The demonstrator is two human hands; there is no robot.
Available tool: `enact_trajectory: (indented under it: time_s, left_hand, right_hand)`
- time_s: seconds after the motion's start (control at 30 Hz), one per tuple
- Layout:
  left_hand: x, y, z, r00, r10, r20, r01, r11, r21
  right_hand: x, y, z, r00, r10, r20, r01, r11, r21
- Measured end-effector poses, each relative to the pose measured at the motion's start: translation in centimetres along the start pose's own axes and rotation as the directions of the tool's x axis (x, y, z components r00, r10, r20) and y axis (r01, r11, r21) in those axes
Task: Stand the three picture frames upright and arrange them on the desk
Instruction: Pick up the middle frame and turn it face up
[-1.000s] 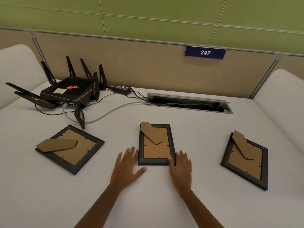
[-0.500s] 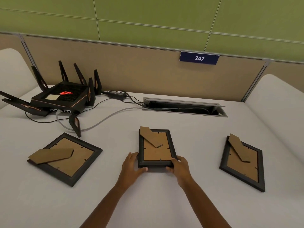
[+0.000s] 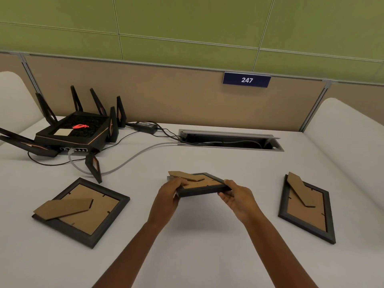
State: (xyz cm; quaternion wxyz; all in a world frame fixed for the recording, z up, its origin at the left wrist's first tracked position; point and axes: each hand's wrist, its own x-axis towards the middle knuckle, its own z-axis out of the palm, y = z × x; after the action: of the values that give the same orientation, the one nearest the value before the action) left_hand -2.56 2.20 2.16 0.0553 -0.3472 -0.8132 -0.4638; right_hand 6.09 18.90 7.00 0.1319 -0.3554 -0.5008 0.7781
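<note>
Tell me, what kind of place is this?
Most likely an office cubicle: a white desk backed by a fabric partition bearing a number plate reading 247, with a cable hatch cut into the desktop and a router plugged in.

Between the left hand (image 3: 167, 194) and right hand (image 3: 239, 197) sits the middle frame (image 3: 200, 187), raised off the counter (image 3: 207, 256). Left of the hands a second frame (image 3: 83, 213) lies flat on the counter; right of them a third frame (image 3: 307, 208) lies flat too. Beyond the hands to the left stands a router (image 3: 76, 132); straight beyond them, a cable slot (image 3: 228, 140) is set into the counter.
</note>
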Motion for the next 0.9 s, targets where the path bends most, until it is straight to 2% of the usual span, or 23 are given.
enact_trajectory:
  time_s: [0.13, 0.23, 0.3, 0.37, 0.43, 0.5, 0.57, 0.63, 0.73, 0.9]
  left_hand:
    - [1.1, 1.1, -0.6, 0.995, -0.049, -0.086, 0.031, 0.98, -0.195]
    - [2.3, 1.9, -1.1, 0.985, -0.166, -0.057, 0.13, 0.908, -0.398]
    - [3.0, 2.1, -1.6, 0.974, -0.226, 0.01, 0.2, 0.839, -0.506]
    - [3.4, 2.4, -2.1, 0.961, -0.266, 0.069, 0.256, 0.774, -0.579]
    - [3.5, 2.6, -2.6, 0.952, -0.293, 0.092, 0.283, 0.719, -0.635]
    - [3.7, 2.9, -2.8, 0.932, -0.343, 0.119, 0.333, 0.678, -0.656]
    - [4.0, 3.3, -3.0, 0.904, -0.399, 0.151, 0.394, 0.647, -0.653]
    - [4.2, 3.7, -3.2, 0.897, -0.406, 0.173, 0.412, 0.632, -0.656]
    - [4.6, 3.9, -3.2, 0.907, -0.375, 0.193, 0.41, 0.672, -0.617]
    - [3.6, 3.4, -1.8, 0.891, -0.389, 0.232, 0.447, 0.67, -0.592]
  right_hand:
    - [-1.1, -1.7, 0.6, 0.992, -0.116, 0.057, 0.114, 0.993, 0.021]
    - [-1.7, -3.0, 0.8, 0.959, -0.265, 0.103, 0.275, 0.955, -0.108]
    - [-1.7, -3.2, 0.6, 0.921, -0.372, 0.116, 0.39, 0.878, -0.278]
    - [-1.3, -2.7, 0.2, 0.875, -0.466, 0.131, 0.471, 0.755, -0.456]
    - [-0.8, -1.6, -0.3, 0.844, -0.52, 0.136, 0.493, 0.649, -0.58]
    - [-0.4, -0.2, -0.7, 0.843, -0.521, 0.135, 0.477, 0.607, -0.636]
    - [-0.3, 1.0, -0.9, 0.867, -0.473, 0.161, 0.46, 0.632, -0.624]
    - [-0.3, 1.8, -0.9, 0.89, -0.415, 0.191, 0.45, 0.728, -0.517]
    - [-0.6, 2.5, -0.8, 0.916, -0.369, 0.156, 0.4, 0.847, -0.349]
    - [-0.4, 2.1, -1.0, 0.925, -0.376, 0.062, 0.376, 0.877, -0.298]
